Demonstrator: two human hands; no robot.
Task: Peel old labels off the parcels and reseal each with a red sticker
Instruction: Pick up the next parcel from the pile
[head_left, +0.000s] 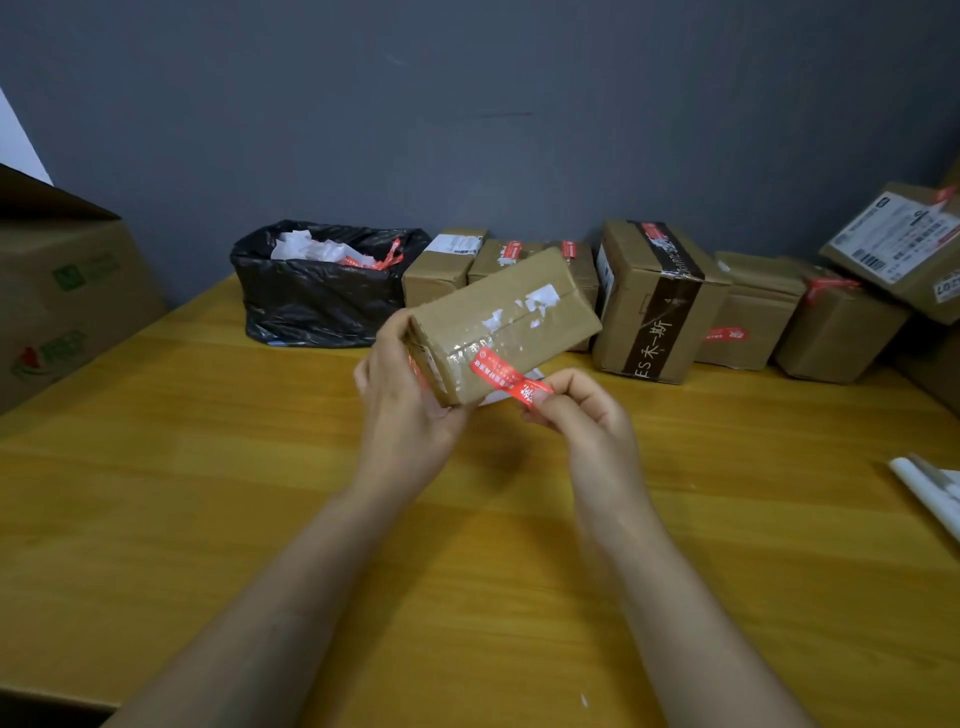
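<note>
**Red sticker half laid on a tilted parcel**

The parcel (498, 319) is an oblong box of plain brown cardboard. Glossy clear tape runs over its top seam, and ragged white scraps of label paper cling to its upper face. It is held in the air above the table (208, 467), tilted with its near end lower. The red sticker (506, 375) is a narrow strip with white print. One end lies on the parcel's near upper edge, and the other stretches off to the right, clear of the cardboard.

The table is smooth, yellow, wood-grained board. At its far side stands a black bin bag (311, 301) of crinkled, shiny plastic, its open mouth showing crumpled white paper and red strips. To the right of it a row of parcels (748, 312) in the same brown cardboard runs along the grey wall (467, 104), several of them bearing red stickers. A taller box (652, 306) in that row is banded with dark printed tape. At the far right a labelled box (898, 249) with a white printed shipping label rests tilted on its neighbours. A large carton (67, 296) with green and red print stands at the left, and a white rolled sheet (930, 488) lies at the right edge. The held parcel hides part of the small boxes behind it. A white scrap (496, 398) shows just beneath it.

The left hand (405, 395) grips the parcel's near left end, thumb up along the end face and fingers curled under the bottom. The right hand (576, 410) pinches the sticker's free end between thumb and forefinger, its other fingers curled in.
</note>
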